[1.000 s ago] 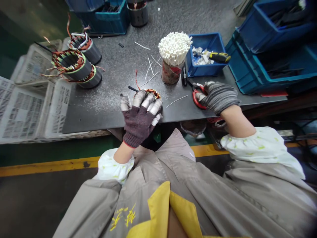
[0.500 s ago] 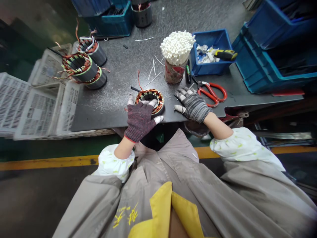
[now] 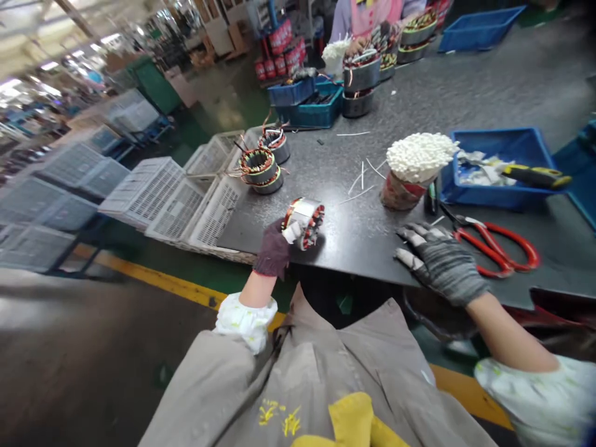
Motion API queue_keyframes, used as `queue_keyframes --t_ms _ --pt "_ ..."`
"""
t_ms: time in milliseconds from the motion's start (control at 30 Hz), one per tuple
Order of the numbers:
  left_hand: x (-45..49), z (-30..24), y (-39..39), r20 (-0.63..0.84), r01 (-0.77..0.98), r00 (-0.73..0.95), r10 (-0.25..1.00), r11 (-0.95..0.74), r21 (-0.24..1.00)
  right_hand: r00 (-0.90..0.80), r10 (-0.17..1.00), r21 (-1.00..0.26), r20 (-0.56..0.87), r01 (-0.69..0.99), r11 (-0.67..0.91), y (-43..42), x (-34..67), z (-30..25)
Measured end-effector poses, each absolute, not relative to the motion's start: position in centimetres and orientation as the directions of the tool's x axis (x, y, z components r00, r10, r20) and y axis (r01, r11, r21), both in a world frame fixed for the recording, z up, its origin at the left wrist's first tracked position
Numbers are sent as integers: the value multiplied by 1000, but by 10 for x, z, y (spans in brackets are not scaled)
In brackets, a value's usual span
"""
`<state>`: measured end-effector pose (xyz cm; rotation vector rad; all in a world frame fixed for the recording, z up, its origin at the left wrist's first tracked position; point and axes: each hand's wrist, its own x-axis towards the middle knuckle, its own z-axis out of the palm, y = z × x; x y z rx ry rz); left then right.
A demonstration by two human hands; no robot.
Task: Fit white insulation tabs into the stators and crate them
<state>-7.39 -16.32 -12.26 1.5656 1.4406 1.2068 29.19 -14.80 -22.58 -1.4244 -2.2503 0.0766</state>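
Note:
My left hand (image 3: 275,248), in a dark knit glove, grips a small motor stator (image 3: 305,222) with copper windings, lifted and tipped on its side above the near edge of the dark table (image 3: 354,233). My right hand (image 3: 437,257), in a grey striped glove, rests flat on the table with fingers spread and holds nothing. Red-handled scissors (image 3: 500,245) lie just right of it.
A cup of white sticks (image 3: 416,167) and a blue bin (image 3: 498,164) with a yellow-handled tool stand behind my right hand. Two wound stators (image 3: 258,167) sit at the table's left edge, beside white crates (image 3: 181,202). Another person works at the far end (image 3: 372,18).
My left hand has lifted the stator off the table and tipped it sideways. My right hand has left the scissors and lies flat. My view has swung up and left.

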Motion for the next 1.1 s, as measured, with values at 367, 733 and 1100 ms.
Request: queue_keyframes --t_ms 367,733,1100 --pt "-168 -19 20 424 979 -150 893 75 190 -321 865 -295 385 846 445 -151 292 -231" --pt "-132 -77 -35 507 951 256 823 -309 22 -314 890 -339 332 840 423 -155 288 -216" --pt "42 -139 -62 86 689 724 684 -723 -51 -312 882 -314 353 849 426 -155 288 -217"
